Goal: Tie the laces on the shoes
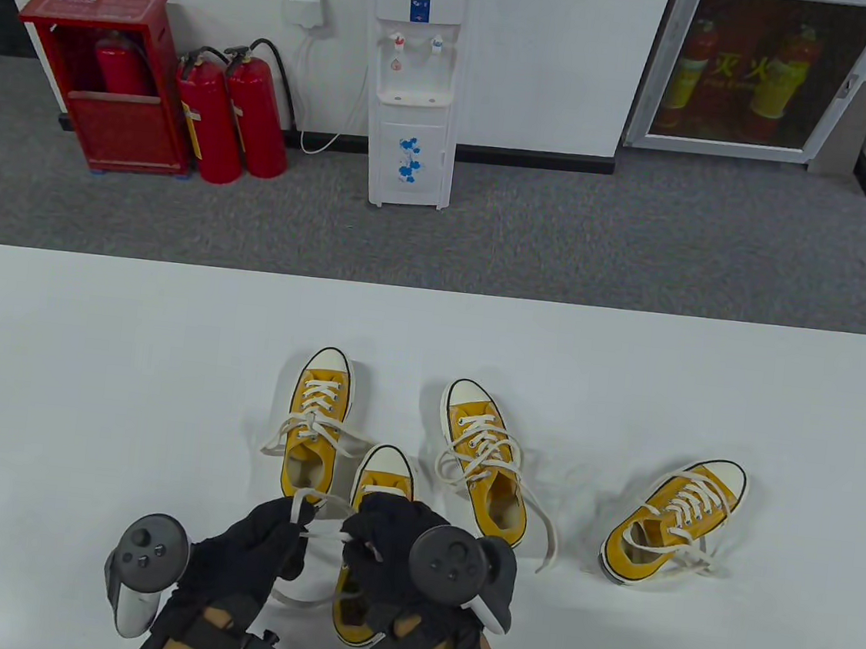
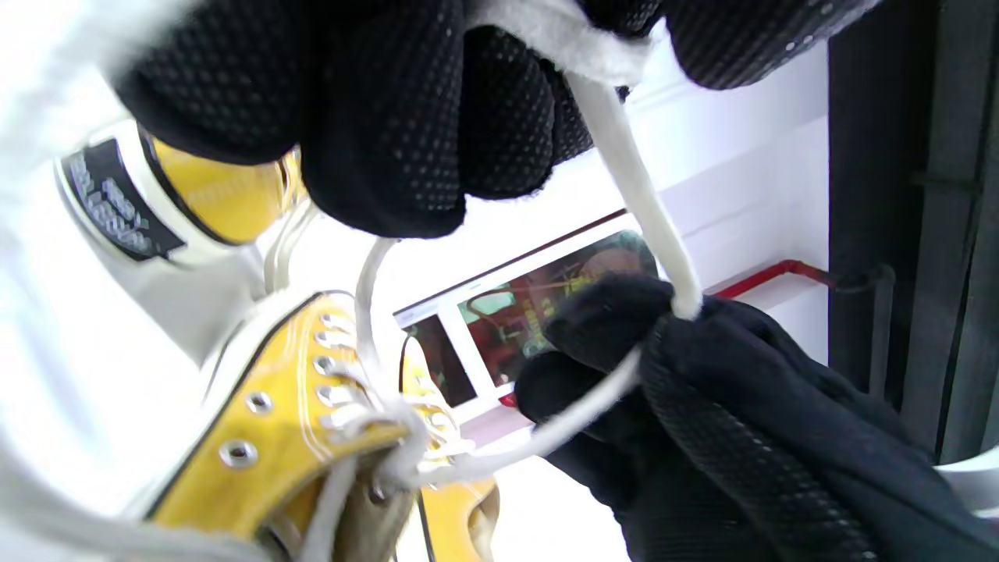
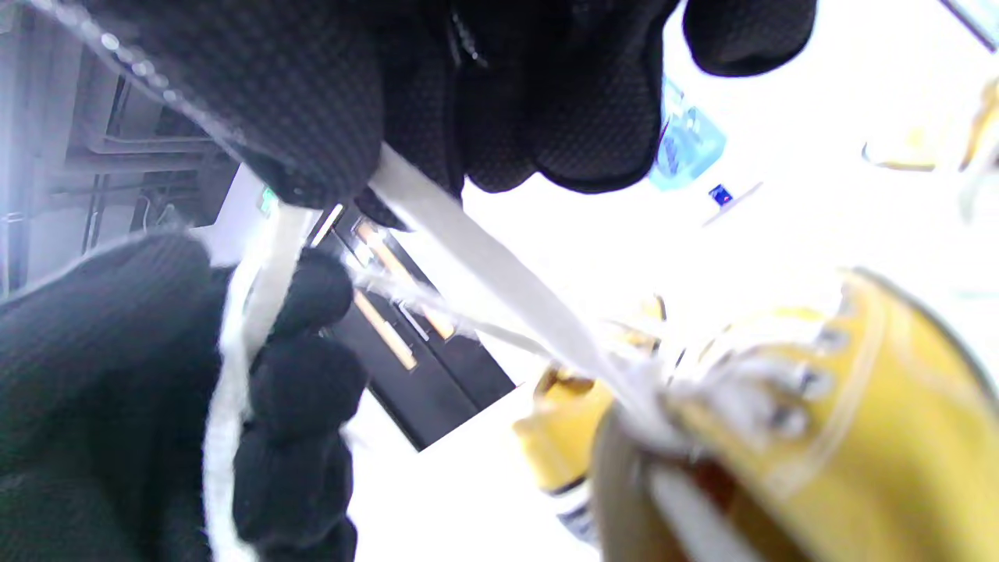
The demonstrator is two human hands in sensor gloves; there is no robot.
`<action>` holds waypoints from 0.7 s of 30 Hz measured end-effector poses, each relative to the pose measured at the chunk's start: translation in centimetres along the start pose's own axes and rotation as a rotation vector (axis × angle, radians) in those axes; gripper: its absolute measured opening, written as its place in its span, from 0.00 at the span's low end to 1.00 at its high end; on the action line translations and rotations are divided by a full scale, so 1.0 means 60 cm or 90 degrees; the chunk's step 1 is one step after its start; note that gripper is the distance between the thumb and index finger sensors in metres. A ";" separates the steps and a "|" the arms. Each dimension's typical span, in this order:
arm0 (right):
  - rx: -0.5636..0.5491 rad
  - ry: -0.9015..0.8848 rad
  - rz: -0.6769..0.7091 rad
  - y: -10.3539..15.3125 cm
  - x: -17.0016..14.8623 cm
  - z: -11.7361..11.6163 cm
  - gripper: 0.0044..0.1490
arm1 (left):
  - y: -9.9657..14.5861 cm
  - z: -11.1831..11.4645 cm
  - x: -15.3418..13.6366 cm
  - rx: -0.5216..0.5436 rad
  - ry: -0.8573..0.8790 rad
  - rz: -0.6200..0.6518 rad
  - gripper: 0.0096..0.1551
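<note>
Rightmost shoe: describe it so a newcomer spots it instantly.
On the white table, four yellow shoes lie in a loose row. The rightmost shoe sits apart from the others. Unlike them, its white toe points toward the table's far right corner, and neither hand touches it.

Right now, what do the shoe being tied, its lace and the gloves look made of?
Shoe: yellow woven fabric upper, likely canvas, matte, with visible stitching and shiny metal-looking eyelets; the white toe cap looks like rubber.
Lace: flat white woven cord, probably cotton, fuzzy at the edges.
Left hand and right hand gloves: black knit fabric; the fingers show a dotted grip texture.
</note>
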State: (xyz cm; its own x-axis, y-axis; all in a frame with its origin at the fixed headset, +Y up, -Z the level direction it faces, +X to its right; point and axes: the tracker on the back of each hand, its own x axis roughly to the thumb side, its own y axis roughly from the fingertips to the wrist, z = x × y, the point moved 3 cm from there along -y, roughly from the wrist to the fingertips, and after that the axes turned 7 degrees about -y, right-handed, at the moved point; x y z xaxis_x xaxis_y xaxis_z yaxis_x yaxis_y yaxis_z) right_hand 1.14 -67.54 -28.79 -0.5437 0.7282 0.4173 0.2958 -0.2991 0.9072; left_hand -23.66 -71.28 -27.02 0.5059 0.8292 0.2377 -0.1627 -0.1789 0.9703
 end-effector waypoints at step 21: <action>-0.191 0.142 -0.165 0.074 -0.114 0.174 0.26 | -0.003 -0.058 -0.020 0.034 -0.250 -0.024 0.25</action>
State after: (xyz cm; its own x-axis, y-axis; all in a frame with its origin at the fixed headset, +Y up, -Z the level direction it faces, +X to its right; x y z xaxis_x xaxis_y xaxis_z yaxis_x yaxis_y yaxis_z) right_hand 14.35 -67.43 -28.16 -0.7351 0.6622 0.1454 -0.0956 -0.3136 0.9447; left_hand -27.19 -70.36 -27.65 0.7975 0.5724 0.1906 -0.0987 -0.1879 0.9772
